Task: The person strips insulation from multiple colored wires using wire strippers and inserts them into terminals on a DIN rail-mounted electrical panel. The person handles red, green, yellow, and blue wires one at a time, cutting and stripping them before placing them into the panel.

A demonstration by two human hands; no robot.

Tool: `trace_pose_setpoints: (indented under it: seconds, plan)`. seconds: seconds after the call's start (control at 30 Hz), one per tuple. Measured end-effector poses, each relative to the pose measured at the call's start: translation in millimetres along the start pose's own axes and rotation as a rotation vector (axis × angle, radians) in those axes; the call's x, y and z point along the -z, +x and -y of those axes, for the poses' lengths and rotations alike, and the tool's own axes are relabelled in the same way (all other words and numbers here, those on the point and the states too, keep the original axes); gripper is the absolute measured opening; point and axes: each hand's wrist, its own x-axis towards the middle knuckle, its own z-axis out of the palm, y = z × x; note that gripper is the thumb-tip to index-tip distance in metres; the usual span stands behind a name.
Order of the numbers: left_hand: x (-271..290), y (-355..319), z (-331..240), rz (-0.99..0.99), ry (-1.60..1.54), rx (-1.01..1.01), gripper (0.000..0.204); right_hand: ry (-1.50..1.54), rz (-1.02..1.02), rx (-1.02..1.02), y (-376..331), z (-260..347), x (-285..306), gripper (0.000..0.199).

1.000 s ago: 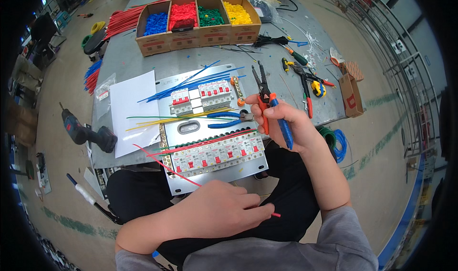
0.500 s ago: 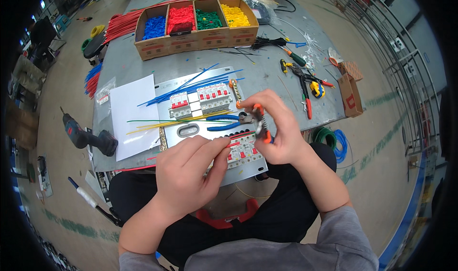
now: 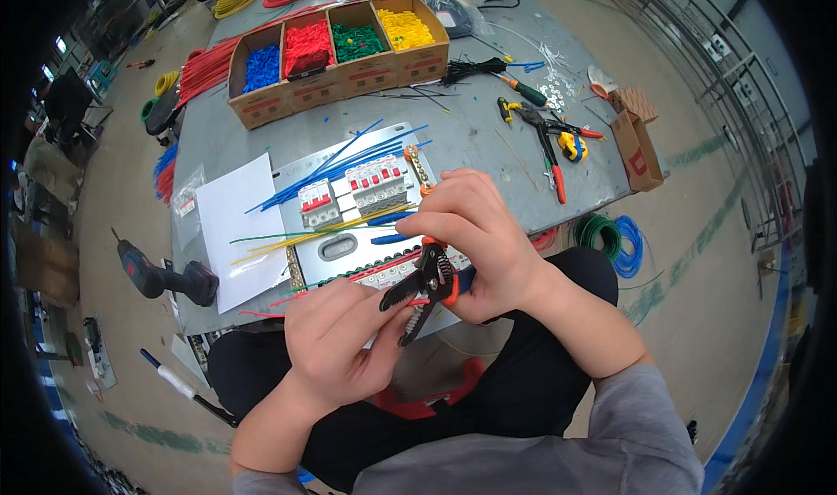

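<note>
My right hand (image 3: 479, 242) grips a wire stripper (image 3: 425, 287) with black jaws and orange-blue handles, its jaws pointing down-left. My left hand (image 3: 344, 338) pinches a thin red wire (image 3: 292, 300) right at the stripper's jaws. Both hands hover over the near edge of a grey metal mounting plate (image 3: 336, 251) that carries rows of white circuit breakers (image 3: 362, 188) with red levers. Blue wires (image 3: 340, 168) and yellow wires (image 3: 296, 238) lie across the plate.
A cardboard box (image 3: 336, 54) with blue, red, green and yellow pieces sits at the table's far side. Pliers and screwdrivers (image 3: 545, 129) lie right, beside a small carton (image 3: 635, 142). A white sheet (image 3: 235, 225) and a drill (image 3: 166, 277) lie left. Green and blue wire coils (image 3: 610, 238) rest on the floor.
My left hand came up from my lap to the stripper jaws with the red wire. My right hand turned the stripper from pointing up to pointing down-left, closer to me.
</note>
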Motion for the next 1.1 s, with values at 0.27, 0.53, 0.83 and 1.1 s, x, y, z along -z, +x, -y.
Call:
trace_pose_setpoints:
  seconds: [0.27,0.53,0.83,1.1]
  plan:
    - [-2.9,0.4,1.6,-0.034,-0.026,-0.009,0.020,0.028,0.016,-0.005,-3.0,0.2,-0.2,0.076]
    - [-2.9,1.6,-0.1,-0.024,-0.058,-0.009,0.020,0.025,0.017,0.000,-2.2,1.1,1.3,0.076]
    - [-2.3,-0.7,-4.1,-0.044,-0.118,0.038,0.020,0.004,0.011,0.018,-0.2,0.8,-2.7,0.070]
    - [1.8,-3.7,-0.6,0.010,-0.064,0.000,0.033,-0.004,0.007,0.038,0.6,0.5,-4.3,0.064]
